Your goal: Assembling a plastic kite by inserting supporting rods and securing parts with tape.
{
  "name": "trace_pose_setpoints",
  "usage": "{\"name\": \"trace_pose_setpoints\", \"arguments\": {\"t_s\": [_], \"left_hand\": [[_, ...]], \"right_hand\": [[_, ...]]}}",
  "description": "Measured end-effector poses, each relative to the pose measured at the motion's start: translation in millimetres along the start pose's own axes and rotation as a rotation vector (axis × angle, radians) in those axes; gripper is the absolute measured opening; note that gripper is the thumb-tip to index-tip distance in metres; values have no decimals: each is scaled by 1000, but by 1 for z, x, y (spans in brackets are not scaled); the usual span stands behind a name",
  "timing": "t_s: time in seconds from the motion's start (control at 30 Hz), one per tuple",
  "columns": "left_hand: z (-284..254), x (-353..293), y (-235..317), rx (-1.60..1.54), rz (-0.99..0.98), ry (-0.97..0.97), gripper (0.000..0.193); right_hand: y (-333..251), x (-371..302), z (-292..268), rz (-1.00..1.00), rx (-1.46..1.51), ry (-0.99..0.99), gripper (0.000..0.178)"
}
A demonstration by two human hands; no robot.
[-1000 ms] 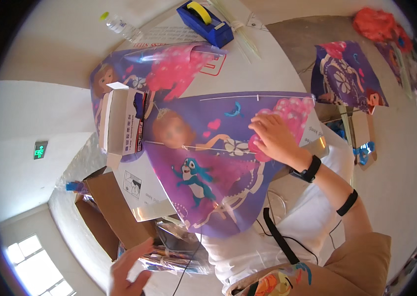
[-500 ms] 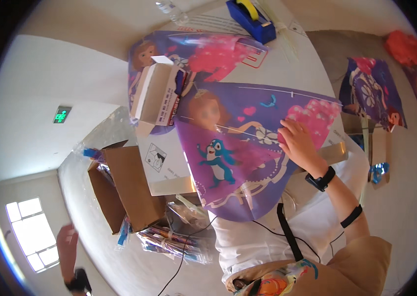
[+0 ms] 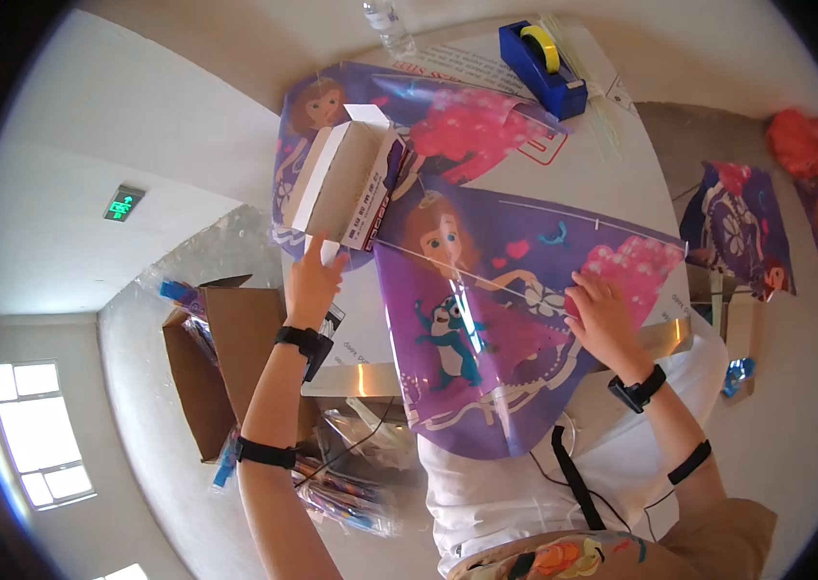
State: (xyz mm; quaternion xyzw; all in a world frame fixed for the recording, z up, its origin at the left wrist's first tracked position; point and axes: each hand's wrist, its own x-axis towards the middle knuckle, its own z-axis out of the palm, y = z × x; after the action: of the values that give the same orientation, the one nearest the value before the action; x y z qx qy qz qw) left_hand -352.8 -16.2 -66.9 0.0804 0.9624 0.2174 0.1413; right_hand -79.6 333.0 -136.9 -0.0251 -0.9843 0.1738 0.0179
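A purple printed kite sheet point(image 3: 525, 387) with a princess figure and a blue rabbit lies across the board on my side, its rounded end hanging over the near edge. Thin white rods run across it. My right hand point(image 3: 605, 324) rests flat on its right part, fingers spread over the pink print. My left hand point(image 3: 314, 288) is at the near end of an open cardboard box point(image 3: 343, 184), fingers apart, the fingertips at the box's edge. Whether they touch anything inside cannot be made out. Under the box lies a second purple printed sheet point(image 3: 467, 121).
A blue tape dispenser point(image 3: 544, 72) with a yellow core stands at the far right of the board, beside thin pale strips point(image 3: 602, 116). A clear bottle point(image 3: 390, 29) is at the back. An open brown carton point(image 3: 245, 358) and bagged bundles point(image 3: 351, 498) sit lower left.
My left hand has come from the far left, away from the board, to the near end of the box. My right hand stays on the sheet. The view has shifted slightly.
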Motion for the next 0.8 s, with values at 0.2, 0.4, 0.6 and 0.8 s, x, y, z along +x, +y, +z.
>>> {"name": "trace_pose_setpoints", "arguments": {"t_s": [0.2, 0.4, 0.6, 0.8], "left_hand": [[-16, 25, -37, 395, 1, 138, 52], [-23, 13, -48, 273, 147, 181, 76], [-31, -18, 9, 567, -23, 118, 82], [-87, -60, 91, 449, 341, -287, 50]], "right_hand": [[-9, 7, 2, -10, 0, 4, 38], [-15, 6, 2, 19, 4, 16, 37], [-2, 2, 2, -8, -4, 25, 39], [22, 16, -41, 17, 381, 126, 39]]}}
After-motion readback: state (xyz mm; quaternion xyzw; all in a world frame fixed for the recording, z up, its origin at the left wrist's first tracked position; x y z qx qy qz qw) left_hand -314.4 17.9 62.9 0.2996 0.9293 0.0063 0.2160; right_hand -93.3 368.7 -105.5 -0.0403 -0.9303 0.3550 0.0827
